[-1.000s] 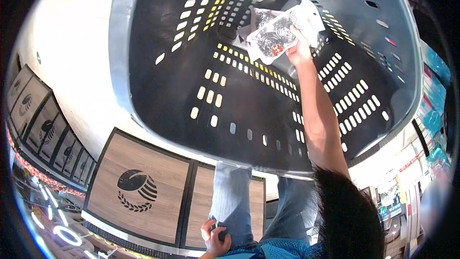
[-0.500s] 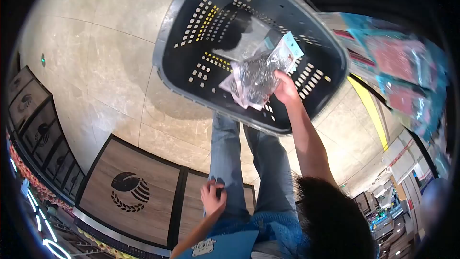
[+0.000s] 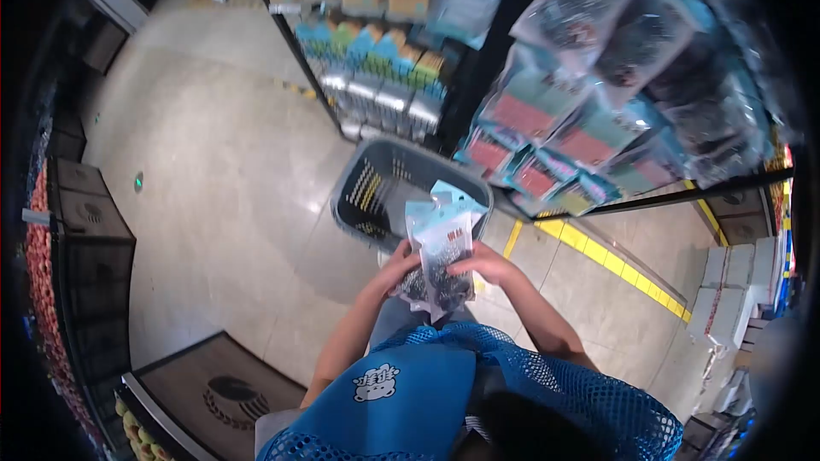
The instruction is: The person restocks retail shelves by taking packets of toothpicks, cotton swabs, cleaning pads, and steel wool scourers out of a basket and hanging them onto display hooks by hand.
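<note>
Clear packets [image 3: 446, 266] with light-blue tops and dark contents are held upright in front of my body. My left hand [image 3: 400, 270] grips them on the left side, fingers partly behind. On the right side, my right hand [image 3: 483, 265] is closed round them, its thumb across the front. Just beyond the packets stands a grey basket [image 3: 346, 224] on the floor, with a clear sheet-like item and slotted walls showing inside. The packets overlap the basket's near right part.
Ahead, a shelf [image 3: 380, 34] carries boxed and bagged goods. Hanging packets [image 3: 589, 119] fill the rack at the upper right. Yellow floor tape [image 3: 611, 265] runs at the right. A wooden-fronted stand [image 3: 213, 384] is at the lower left, white boxes [image 3: 726, 290] at the far right.
The packets have come out of the basket toward my body. My left hand has risen from my leg and taken hold of them. The view has lifted, showing the shelves.
</note>
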{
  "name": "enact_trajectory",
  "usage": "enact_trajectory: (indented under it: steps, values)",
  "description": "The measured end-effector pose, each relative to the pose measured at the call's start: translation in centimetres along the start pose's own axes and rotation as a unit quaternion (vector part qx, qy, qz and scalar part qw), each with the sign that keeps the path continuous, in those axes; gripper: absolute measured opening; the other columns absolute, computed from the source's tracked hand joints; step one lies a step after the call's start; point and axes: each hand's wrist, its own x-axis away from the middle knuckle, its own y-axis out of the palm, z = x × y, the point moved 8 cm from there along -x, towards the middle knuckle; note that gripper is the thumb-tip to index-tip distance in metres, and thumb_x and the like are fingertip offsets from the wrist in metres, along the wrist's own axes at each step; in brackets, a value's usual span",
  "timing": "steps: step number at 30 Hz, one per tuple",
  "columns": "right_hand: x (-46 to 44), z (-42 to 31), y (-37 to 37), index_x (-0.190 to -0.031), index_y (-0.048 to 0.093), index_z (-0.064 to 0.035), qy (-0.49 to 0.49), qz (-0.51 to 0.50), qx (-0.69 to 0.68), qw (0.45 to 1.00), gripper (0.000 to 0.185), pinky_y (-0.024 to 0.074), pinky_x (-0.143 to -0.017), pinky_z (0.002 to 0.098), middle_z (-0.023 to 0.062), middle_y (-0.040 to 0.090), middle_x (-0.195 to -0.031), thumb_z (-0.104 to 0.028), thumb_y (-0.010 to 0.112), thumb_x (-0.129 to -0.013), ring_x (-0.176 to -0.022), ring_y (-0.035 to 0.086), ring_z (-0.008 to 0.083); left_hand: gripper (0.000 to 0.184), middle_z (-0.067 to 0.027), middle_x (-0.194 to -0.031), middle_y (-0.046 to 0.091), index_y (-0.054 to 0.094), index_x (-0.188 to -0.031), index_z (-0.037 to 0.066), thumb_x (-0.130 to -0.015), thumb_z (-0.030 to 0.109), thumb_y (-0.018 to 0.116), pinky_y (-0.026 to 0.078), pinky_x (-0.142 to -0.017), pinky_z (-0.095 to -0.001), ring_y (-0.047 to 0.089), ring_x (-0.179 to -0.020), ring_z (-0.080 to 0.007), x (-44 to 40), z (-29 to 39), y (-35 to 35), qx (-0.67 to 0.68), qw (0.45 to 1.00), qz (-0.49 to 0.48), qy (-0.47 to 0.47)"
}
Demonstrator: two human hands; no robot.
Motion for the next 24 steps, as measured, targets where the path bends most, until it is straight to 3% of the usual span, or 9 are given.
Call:
enact_trajectory:
  steps: [5, 7, 8, 10, 12, 14, 16, 20, 24]
  values:
    - [7.2, -1.6, -1.3, -0.104, 0.044, -0.0002, -0.082, 0.037, -0.119, 0.989, 0.045, 0.035, -0.081, 0.0298, 0.0095, 0.05, -0.099, -0.003, 0.058, -0.061, -0.092, 0.047, 0.0195, 0.045, -0.0134, -0.102, 0.046, 0.029, -0.112, 0.0, -0.073, 0.016, 0.046, 0.042, -0.076, -0.0341, 0.05, -0.088, -0.0221, 0.9, -0.5, 4.1, 0.114, 0.987, -0.089, -0.065]
    - [9.6, -3.0, -2.7, -0.105, 0.042, 0.0003, -0.176, 0.004, -0.316, 0.932, 0.045, 0.0376, -0.078, 0.034, 0.0111, 0.05, -0.098, -0.007, 0.056, -0.063, -0.091, 0.047, 0.0228, 0.04, -0.0133, -0.099, 0.048, 0.034, -0.109, -0.001, -0.074, 0.017, 0.044, 0.042, -0.076, -0.035, 0.05, -0.088, -0.0226, 0.6, 0.2, 5.3, 0.143, 0.978, -0.133, -0.076]
    - [10.4, -3.2, -3.6, -0.105, 0.042, 0.0003, -0.192, 0.009, -0.317, 0.929, 0.045, 0.0376, -0.078, 0.034, 0.0111, 0.05, -0.098, -0.007, 0.056, -0.063, -0.091, 0.047, 0.0228, 0.039, -0.0135, -0.097, 0.049, 0.038, -0.105, -0.001, -0.073, 0.02, 0.043, 0.041, -0.076, -0.0356, 0.05, -0.087, -0.0236, 0.9, 1.0, 6.1, 0.209, 0.965, -0.14, -0.073]
    - [12.1, -5.0, -5.1, -0.103, 0.043, -0.0005, -0.288, -0.058, -0.417, 0.86, 0.044, 0.0391, -0.076, 0.0383, 0.0118, 0.049, -0.098, -0.016, 0.056, -0.064, -0.088, 0.049, 0.0253, 0.038, -0.0137, -0.095, 0.051, 0.042, -0.102, -0.001, -0.072, 0.023, 0.043, 0.041, -0.076, -0.0361, 0.051, -0.087, -0.0245, 0.8, 1.6, 6.7, 0.265, 0.949, -0.152, -0.082]
    - [13.8, -7.9, -5.2, -0.098, 0.045, -0.0018, -0.362, -0.214, -0.438, 0.795, 0.043, 0.0391, -0.075, 0.0409, 0.0115, 0.049, -0.096, -0.026, 0.056, -0.064, -0.084, 0.05, 0.0263, 0.042, -0.0136, -0.093, 0.052, 0.044, -0.1, 0.0, -0.068, 0.028, 0.043, 0.041, -0.076, -0.038, 0.051, -0.085, -0.0258, -0.9, 2.3, 4.9, 0.263, 0.962, -0.067, -0.02]
    - [14.7, -9.5, -8.2, -0.095, 0.046, -0.0036, -0.313, -0.058, -0.442, 0.839, 0.037, 0.0412, -0.071, 0.0374, 0.0096, 0.05, -0.094, -0.028, 0.054, -0.068, -0.079, 0.051, 0.023, 0.045, -0.0133, -0.092, 0.053, 0.045, -0.1, 0.001, -0.065, 0.029, 0.045, 0.041, -0.075, -0.0393, 0.051, -0.085, -0.0266, -1.2, 3.5, 5.8, 0.26, 0.958, -0.12, -0.006]
    - [18.0, -13.7, -12.0, -0.095, 0.046, -0.0043, -0.329, 0.266, -0.27, 0.865, 0.035, 0.0422, -0.068, 0.0308, 0.0074, 0.051, -0.089, -0.03, 0.052, -0.071, -0.075, 0.051, 0.0177, 0.045, -0.0135, -0.094, 0.052, 0.045, -0.101, 0.001, -0.064, 0.028, 0.045, 0.041, -0.075, -0.0408, 0.051, -0.085, -0.0276, -1.3, 5.8, 7.0, 0.282, 0.944, -0.171, 0.021]
    - [24.4, -24.4, -14.9, -0.092, 0.048, -0.0029, -0.49, 0.372, -0.141, 0.776, 0.026, 0.0409, -0.066, 0.0242, 0.0042, 0.054, -0.082, -0.022, 0.049, -0.074, -0.074, 0.051, 0.0108, 0.052, -0.0163, -0.098, 0.049, 0.042, -0.104, 0.0, -0.062, 0.031, 0.045, 0.04, -0.076, -0.042, 0.05, -0.088, -0.0295, -2.8, 6.8, 5.3, 0.228, 0.961, -0.156, -0.004]
    - [26.7, -30.0, -16.2, -0.092, 0.046, -0.0029, -0.537, 0.414, -0.047, 0.734, 0.028, 0.0416, -0.064, 0.025, 0.004, 0.052, -0.08, -0.023, 0.051, -0.073, -0.073, 0.051, 0.0121, 0.053, -0.0158, -0.099, 0.049, 0.041, -0.106, 0.001, -0.062, 0.032, 0.045, 0.039, -0.078, -0.043, 0.049, -0.089, -0.0305, -3.3, 7.3, 2.5, 0.226, 0.966, -0.127, 0.014]
